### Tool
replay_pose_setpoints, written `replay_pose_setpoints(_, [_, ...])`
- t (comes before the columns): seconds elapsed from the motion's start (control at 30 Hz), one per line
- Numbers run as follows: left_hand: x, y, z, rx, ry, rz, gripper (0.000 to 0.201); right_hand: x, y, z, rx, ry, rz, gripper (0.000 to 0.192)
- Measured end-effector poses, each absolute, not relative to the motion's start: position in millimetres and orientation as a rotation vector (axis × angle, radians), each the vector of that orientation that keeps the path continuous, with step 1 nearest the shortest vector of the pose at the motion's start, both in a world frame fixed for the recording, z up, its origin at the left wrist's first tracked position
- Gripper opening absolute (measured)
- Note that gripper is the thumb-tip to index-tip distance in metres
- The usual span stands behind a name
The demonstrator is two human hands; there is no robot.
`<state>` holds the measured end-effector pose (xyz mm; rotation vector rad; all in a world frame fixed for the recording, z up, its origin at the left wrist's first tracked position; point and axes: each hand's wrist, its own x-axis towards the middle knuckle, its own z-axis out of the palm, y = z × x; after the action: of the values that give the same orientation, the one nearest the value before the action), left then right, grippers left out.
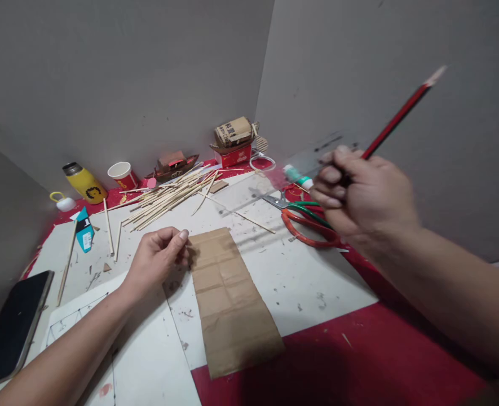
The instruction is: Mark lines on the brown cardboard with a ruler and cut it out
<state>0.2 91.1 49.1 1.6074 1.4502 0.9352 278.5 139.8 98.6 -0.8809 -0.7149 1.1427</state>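
My right hand (pixel 371 192) is raised at the right, closed around a red and black pencil (pixel 397 127) that points up and to the right. In the same fist is a clear plastic ruler (pixel 249 197), blurred and see-through, reaching left over the table. A creased strip of brown cardboard (pixel 228 293) lies on the white sheet, its near end over the red tabletop. At its upper left corner, my left hand (pixel 160 256) pinches the edge between thumb and curled fingers. Beneath my right hand lie scissors (pixel 306 217) with orange and green handles.
Thin wooden sticks (pixel 168 197) are piled at the back. Behind them stand a yellow bottle (pixel 82 183), a paper cup (pixel 123 176) and two model boats (pixel 175 164). A teal cutter (pixel 84 231), a phone (pixel 14 324) and a drawing sheet (pixel 143 349) lie left; a glue stick (pixel 297 176) is behind the scissors.
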Motion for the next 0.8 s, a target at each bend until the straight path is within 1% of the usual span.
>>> replay_pose_setpoints(0.1, [-6,98,39,1.845,1.536,0.948,0.022,291,138,94,-0.915,-0.593,1.156,0.043])
replay_pose_setpoints(0.3, [-8,101,27,2.184,1.486,0.700,0.037,298,133,74,-0.964,-0.558,1.242,0.039])
replay_pose_setpoints(0.47, [-4,95,27,2.298,1.488,0.577,0.039,305,139,75,-0.930,-0.541,1.230,0.042])
replay_pose_setpoints(0.63, [-4,94,44,2.353,1.551,0.514,0.038,309,137,78,-0.908,-0.526,1.254,0.044])
replay_pose_setpoints(0.8, [-16,72,77,2.321,1.678,0.490,0.045,306,132,81,-0.957,-0.502,1.319,0.042])
